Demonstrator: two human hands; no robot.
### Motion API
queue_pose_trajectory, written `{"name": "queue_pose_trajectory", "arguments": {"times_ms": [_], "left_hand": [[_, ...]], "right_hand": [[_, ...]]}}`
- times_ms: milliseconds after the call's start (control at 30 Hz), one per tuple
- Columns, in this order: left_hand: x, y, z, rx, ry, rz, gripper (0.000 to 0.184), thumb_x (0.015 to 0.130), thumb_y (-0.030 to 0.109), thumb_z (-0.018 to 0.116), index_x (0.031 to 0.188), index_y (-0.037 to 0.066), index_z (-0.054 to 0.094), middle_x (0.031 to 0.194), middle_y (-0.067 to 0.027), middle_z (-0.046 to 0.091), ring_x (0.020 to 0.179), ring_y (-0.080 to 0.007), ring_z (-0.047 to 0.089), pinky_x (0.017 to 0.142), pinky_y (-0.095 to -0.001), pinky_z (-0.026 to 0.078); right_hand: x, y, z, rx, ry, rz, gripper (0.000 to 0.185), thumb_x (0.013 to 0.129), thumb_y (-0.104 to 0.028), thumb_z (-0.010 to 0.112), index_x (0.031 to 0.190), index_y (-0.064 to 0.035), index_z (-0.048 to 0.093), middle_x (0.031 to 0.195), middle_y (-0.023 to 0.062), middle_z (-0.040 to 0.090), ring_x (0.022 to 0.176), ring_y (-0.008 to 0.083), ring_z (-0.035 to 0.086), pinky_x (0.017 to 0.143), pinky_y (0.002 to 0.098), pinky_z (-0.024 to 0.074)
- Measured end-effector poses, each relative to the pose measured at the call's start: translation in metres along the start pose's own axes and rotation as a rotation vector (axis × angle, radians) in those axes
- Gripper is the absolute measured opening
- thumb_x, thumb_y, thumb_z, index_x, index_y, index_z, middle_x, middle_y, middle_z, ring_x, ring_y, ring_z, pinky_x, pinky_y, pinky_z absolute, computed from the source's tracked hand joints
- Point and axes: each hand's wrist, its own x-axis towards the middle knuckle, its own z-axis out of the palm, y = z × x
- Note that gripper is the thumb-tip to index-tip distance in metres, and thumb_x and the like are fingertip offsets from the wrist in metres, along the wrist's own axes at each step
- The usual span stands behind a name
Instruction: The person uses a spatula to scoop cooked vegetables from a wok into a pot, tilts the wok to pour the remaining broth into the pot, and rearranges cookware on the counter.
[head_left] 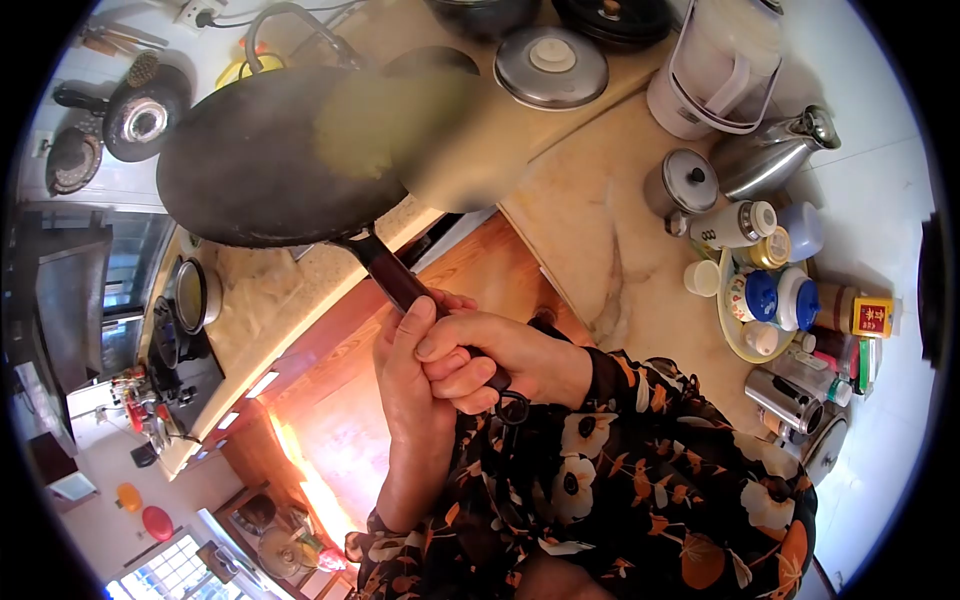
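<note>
A dark frying pan (250, 160) is lifted in front of me, above the counter's level. A pale yellow-green flat round patch (370, 125), perhaps a pancake, shows at its right side; haze and blur there hide its edge, and I cannot tell whether it touches the pan. Both hands are closed around the pan's brown handle (393, 275). My left hand (405, 355) grips with its thumb lying along the handle. My right hand (490, 355) wraps over it from the right, its fingers overlapping the left hand. The handle's end with a hanging ring pokes out below the fingers.
On the right counter (580, 230) stand a steel pot (682, 182), a thermos jug (770, 155), a white pitcher (735, 70) and a tray (732, 325) of jars. A steel lid (551, 68) lies at the back. The stove (185, 375) is at left.
</note>
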Motion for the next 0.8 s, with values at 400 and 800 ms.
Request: {"name": "queue_pose_trajectory", "arguments": {"times_ms": [400,800], "left_hand": [[-0.013,0.002,0.022,-0.048,0.048,-0.053,0.025,0.090,0.022,0.052,0.095,-0.002,0.054,0.091,-0.0141,0.060,0.080,-0.0161,0.058,0.071,-0.0251,0.048],[-0.017,-0.012,0.043,-0.058,-0.027,-0.016,0.026,0.091,0.023,0.051,0.099,-0.002,0.052,0.094,-0.0126,0.059,0.082,-0.0153,0.059,0.070,-0.0244,0.049]], "right_hand": [[-0.018,-0.008,0.013,0.008,0.041,0.036,0.023,0.086,-0.011,0.050,0.065,-0.0119,0.042,0.055,-0.0039,0.039,0.036,0.0030,0.034,0.031,0.0198,0.0253],[-0.050,-0.021,0.028,-0.071,0.120,0.063,0.026,0.087,-0.015,0.048,0.062,-0.0114,0.040,0.050,-0.0045,0.036,0.034,0.0033,0.033,0.030,0.0199,0.0262]]}}
